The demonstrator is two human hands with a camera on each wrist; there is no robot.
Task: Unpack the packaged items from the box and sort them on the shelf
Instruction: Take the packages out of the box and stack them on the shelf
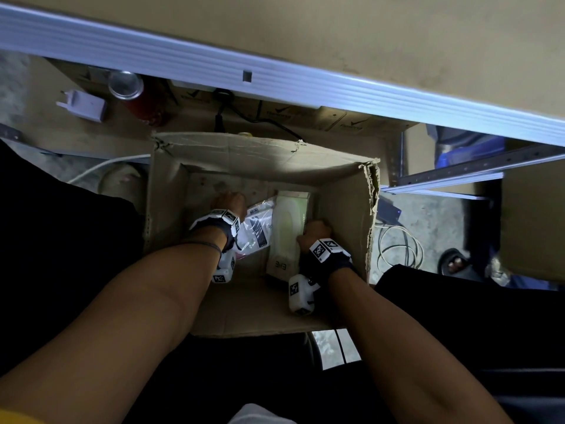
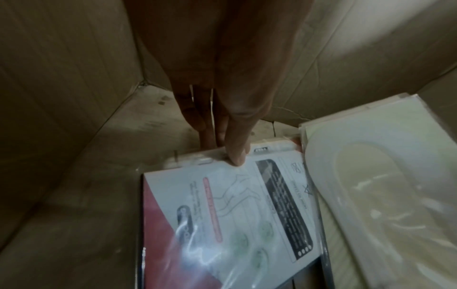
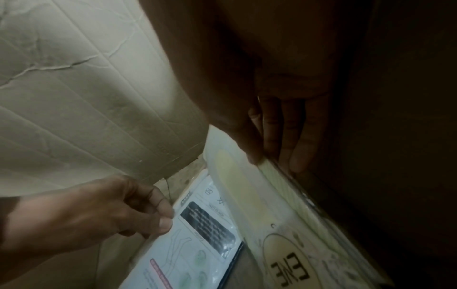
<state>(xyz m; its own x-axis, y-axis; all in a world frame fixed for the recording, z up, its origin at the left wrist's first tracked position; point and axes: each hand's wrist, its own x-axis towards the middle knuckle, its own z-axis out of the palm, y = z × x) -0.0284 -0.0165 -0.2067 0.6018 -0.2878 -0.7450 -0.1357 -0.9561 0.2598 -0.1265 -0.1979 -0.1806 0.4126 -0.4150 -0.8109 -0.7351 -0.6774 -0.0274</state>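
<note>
Well, two bare arms are reaching down into an open cardboard box (image 1: 345, 209). The wrists are wearing white camera blocks (image 1: 301, 293) with black-and-white squares.

The left hand (image 1: 230, 201) is pinching the far edge of a flat printed packet (image 1: 258, 228). Its thumb is pressing on the top face and its fingers (image 2: 197, 117) are going down behind the edge. This packet is white and red, is wrapped in shiny clear plastic, and is lying on the box bottom, near the middle.

The right hand (image 1: 316, 232) is gripping a pale yellow-green pack (image 1: 287, 228) with the letters ENE on it. Its thumb is lying on the top face, and its fingers (image 3: 294, 140) are reaching down the right side, between the pack and the box wall. The pack is sitting tilted at the right of the box bottom, and its left edge is lying over the right edge of the printed packet.

Past the box, a white plug (image 1: 84, 107) and a red cup (image 1: 143, 102) with a clear lid are sitting at the left, and a black cable (image 1: 263, 120) is running behind the box. Loose cables (image 1: 400, 249) are lying in loops at the right of the box. Farthest off, the pale metal edge of the shelf (image 1: 305, 87) is crossing the whole view.
</note>
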